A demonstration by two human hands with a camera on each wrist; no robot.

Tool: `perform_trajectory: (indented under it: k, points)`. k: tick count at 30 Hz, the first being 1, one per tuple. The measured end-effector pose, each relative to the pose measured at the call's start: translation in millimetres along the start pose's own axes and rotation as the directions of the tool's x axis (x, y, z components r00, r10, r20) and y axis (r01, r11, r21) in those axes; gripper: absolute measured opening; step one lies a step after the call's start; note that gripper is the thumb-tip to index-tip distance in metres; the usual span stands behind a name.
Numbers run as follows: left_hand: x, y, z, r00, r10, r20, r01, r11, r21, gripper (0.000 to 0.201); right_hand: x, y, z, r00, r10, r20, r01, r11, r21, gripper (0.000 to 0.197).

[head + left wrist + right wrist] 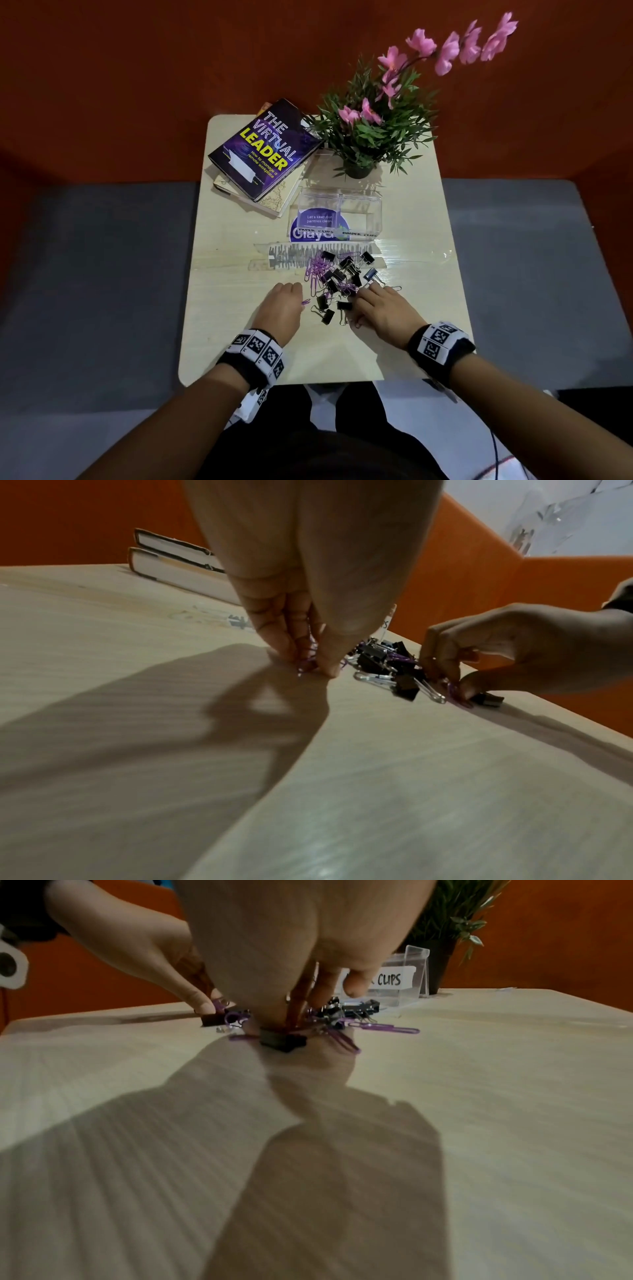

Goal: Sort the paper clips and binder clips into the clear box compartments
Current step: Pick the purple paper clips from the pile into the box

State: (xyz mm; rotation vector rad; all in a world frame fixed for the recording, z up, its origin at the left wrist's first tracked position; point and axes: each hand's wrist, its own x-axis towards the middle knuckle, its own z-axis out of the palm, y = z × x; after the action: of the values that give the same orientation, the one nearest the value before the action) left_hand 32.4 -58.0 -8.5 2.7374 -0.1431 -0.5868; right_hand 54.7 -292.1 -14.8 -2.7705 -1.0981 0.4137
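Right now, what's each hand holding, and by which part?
Left hand pinches a purple paper clip at the tabletop, thumb against fingertips. Right hand reaches into the clip pile; whether it grips anything cannot be told.

A pale wooden table (pixel 239 342) carries stacked books (pixel 263 150) at eleven o'clock, a potted plant (pixel 370 137) at one, a clear box (pixel 339 214) mid-table, and mixed clips (pixel 337 277) just below it.
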Motion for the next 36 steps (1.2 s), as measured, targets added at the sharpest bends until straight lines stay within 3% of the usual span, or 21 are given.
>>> perform_trajectory:
  k: [7,11,13,16,19,22,25,28,30,32,34,36]
  points:
    - [0.3,-3.6,-2.4,1.0,0.019,0.002,-0.019,0.997,-0.077,0.009,-0.4,2.7,8.6,0.998,-0.06,-0.036,0.062,0.996,0.059,0.013]
    - [4.0,-4.2,-12.8,0.997,-0.074,-0.028,0.064,0.964,-0.256,0.009,4.9,2.7,-2.0,0.998,-0.046,-0.043,0.053,0.983,0.176,0.025]
    - [10.4,-2.6,-27.1,0.987,-0.14,-0.081,0.099,0.918,-0.384,0.012,12.1,1.4,-16.7,0.992,0.069,-0.103,-0.03,0.937,0.348,0.024]
    - [33.8,2.3,-57.9,0.965,-0.184,-0.185,0.068,0.861,-0.503,0.01,33.2,3.2,-44.4,0.94,0.305,-0.156,-0.137,0.753,0.643,0.019]
    - [70.3,8.1,-88.3,0.937,-0.232,-0.26,0.05,0.829,-0.557,0.013,70.4,4.2,-76.8,0.889,0.428,-0.163,-0.155,0.617,0.771,0.012]
    - [104.2,15.6,-104.9,0.939,-0.225,-0.261,0.05,0.837,-0.545,0.014,115.4,6.3,-100.9,0.854,0.504,-0.133,-0.234,0.599,0.765,0.013]
    - [117.7,18.8,-107.7,0.948,-0.208,-0.24,0.067,0.869,-0.489,0.016,143.5,8.4,-108.2,0.86,0.503,-0.083,-0.348,0.698,0.625,0.008]
    - [102.9,12.9,-98.6,0.944,-0.149,-0.294,0.025,0.922,-0.387,0.013,134.3,12.4,-104.8,0.888,0.444,-0.12,-0.323,0.789,0.523,0.014]
    - [85.9,4.9,-83.0,0.963,-0.089,-0.254,0.0,0.944,-0.331,0.008,108.1,18.4,-95.9,0.887,0.441,-0.14,-0.313,0.795,0.52,0.019]
    - [71.2,-1.4,-64.8,0.993,0.05,-0.11,-0.077,0.963,-0.257,0.022,71.9,26.6,-79.1,0.882,0.465,-0.08,-0.364,0.777,0.514,0.023]
    - [65.1,-3.8,-51.3,0.973,0.228,0.025,-0.222,0.965,-0.137,0.045,32.2,34.8,-58.5,0.868,0.496,0.015,-0.438,0.751,0.494,0.025]
    - [65.9,-4.1,-46.1,0.942,0.326,0.081,-0.323,0.945,-0.039,0.06,-4.1,38.1,-38.6,0.851,0.518,0.084,-0.489,0.726,0.483,0.028]
